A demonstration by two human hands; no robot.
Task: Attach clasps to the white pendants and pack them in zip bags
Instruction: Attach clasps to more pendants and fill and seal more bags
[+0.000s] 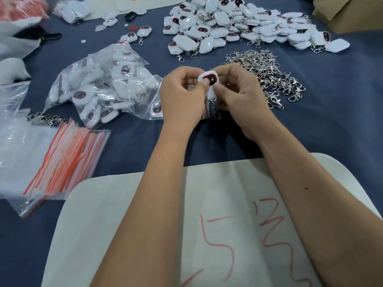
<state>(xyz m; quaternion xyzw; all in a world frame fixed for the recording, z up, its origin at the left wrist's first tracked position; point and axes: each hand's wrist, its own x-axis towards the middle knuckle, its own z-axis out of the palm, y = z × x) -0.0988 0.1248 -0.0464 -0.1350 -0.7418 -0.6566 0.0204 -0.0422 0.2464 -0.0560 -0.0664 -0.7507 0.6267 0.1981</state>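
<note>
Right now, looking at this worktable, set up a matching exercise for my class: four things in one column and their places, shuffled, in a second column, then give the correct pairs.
Things
1. loose metal clasps
2. stack of red-striped zip bags
3. pendant being worked on
4. heap of pendants with clasps

Places
A. far side of the blue cloth
B. pinched between both hands
C. just right of the hands
D. near left, fanned out

Pairs: 1-C, 2-D, 3-B, 4-A

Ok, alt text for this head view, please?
Both hands, left hand and right hand, hold a white pendant with a clasp hanging below, over a blue table strewn with pendants, loose clasps and zip bags.
</note>
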